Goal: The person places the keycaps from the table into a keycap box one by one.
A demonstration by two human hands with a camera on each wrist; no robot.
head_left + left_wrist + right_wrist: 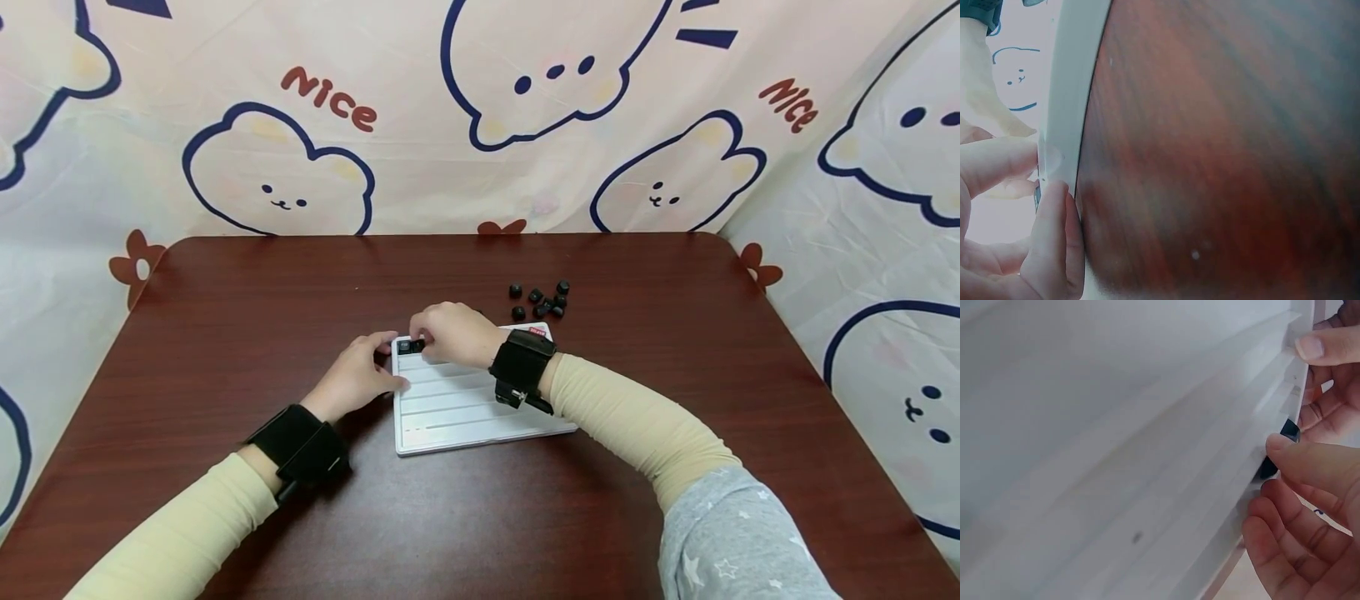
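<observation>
A white ridged tray (465, 412) lies on the brown table, its rows running left to right. My left hand (356, 377) grips the tray's left edge near the far corner, thumb on the rim and fingers along the outer side. At the far-left end of the top row, my right hand (459, 335) pinches a small black keycap (1269, 467) between thumb and fingers. Another black keycap (405, 347) sits in the corner of that row. My right forearm and wrist strap cover part of the tray's right side.
Several loose black keycaps (558, 302) are scattered behind the tray's far-right corner. A red label (537, 331) marks that corner. The brown table (285, 292) reaches back to a printed cloth (420, 183).
</observation>
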